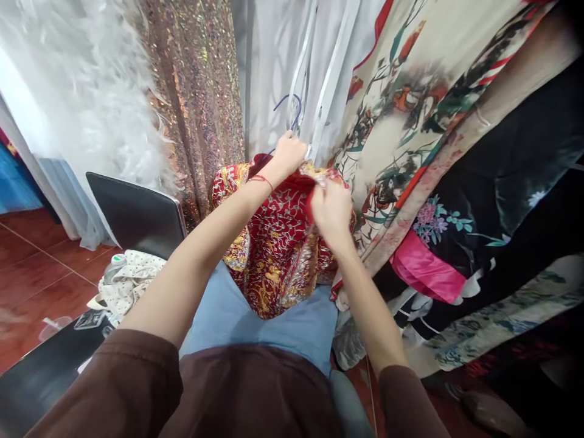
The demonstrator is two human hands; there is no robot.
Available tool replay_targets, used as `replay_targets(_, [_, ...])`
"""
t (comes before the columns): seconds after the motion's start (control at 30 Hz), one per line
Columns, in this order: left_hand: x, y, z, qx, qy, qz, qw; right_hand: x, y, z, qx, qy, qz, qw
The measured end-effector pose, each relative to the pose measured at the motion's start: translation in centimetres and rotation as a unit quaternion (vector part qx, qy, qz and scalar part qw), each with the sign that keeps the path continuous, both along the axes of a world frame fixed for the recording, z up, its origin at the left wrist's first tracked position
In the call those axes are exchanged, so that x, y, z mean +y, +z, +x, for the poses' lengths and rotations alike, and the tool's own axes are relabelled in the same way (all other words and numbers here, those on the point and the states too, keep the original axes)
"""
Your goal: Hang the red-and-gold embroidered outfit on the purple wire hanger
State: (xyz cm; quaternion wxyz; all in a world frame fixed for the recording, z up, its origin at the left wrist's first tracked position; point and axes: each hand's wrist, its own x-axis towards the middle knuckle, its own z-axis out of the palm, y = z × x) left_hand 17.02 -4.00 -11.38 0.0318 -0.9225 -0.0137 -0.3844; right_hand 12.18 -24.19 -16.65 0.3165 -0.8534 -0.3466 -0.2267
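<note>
Brown shirt (255, 395), red garment (278, 243) over blue lap (219, 316), tiled floor (31, 267), hanging clothes (401, 109).

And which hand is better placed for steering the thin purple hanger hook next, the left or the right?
Probably the left hand: it is closed just below the hook. The right hand is lower, gripping the red garment with gold and silver patterns.

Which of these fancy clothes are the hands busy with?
The red garment with gold patterns. Only it has the left hand and right hand at its top.
</note>
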Motion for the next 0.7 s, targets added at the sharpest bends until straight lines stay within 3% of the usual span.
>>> replay_targets(0.13, [-1.1,0.2,-1.4,0.037,0.072,-0.001,0.997,3.2,-2.6,-1.8,0.042,0.021,-0.092,0.995])
replay_targets(0.23, [-1.8,-1.3,-3.6,-0.022,0.055,0.011,0.998,2.0,-3.2,-0.2,0.064,-0.043,-0.099,0.992])
replay_targets(0.33, [-2.6,-4.3,-5.1,-0.097,0.026,0.008,0.995,-1.2,-1.4,3.0,0.034,-0.095,-0.03,0.994])
replay_targets(0.5, [-5.2,-8.8,-3.5,-0.017,-0.058,0.05,0.997,-4.1,1.8,7.2,-0.007,-0.071,0.023,0.997])
replay_targets(0.6, [-6.8,-9.6,-1.5,-0.012,-0.051,0.02,0.998,-3.8,2.3,7.7,-0.012,-0.056,0.012,0.998])
replay_targets(0.7, [-7.3,-9.0,-0.3,-0.032,-0.021,-0.045,0.998,-3.5,2.6,7.2,-0.004,-0.067,0.003,0.998])
